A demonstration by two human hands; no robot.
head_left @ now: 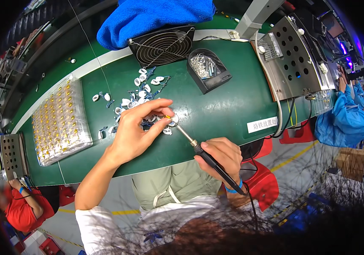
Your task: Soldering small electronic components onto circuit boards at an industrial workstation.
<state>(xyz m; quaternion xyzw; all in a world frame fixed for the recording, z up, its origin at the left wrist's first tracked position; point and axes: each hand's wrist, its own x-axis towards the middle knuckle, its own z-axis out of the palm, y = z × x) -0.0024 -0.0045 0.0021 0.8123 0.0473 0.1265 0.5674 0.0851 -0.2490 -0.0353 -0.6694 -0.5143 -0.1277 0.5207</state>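
My left hand (133,131) is closed in a pinch over the green table (220,102), thumb and forefinger gripping a tiny yellow piece (168,117). Beside those fingertips is a small white rounded part (174,120), partly covered by them. In my right hand (224,157) is a soldering iron (211,160) with a black handle, gripped like a pen. Its metal tip reaches the white part near my left fingertips; exact contact is too small to tell. Behind my left hand lies a loose pile of small white parts (143,93) with dark blue wires, some hidden by the hand.
Clear plastic trays (60,123) with yellow pieces lie left. A black fan (163,46) under a blue towel (156,15) stands behind, near a black bin (209,70) of metal bits. At right stands a perforated metal box (292,55). Co-workers in red (26,210) and blue (339,117) flank me.
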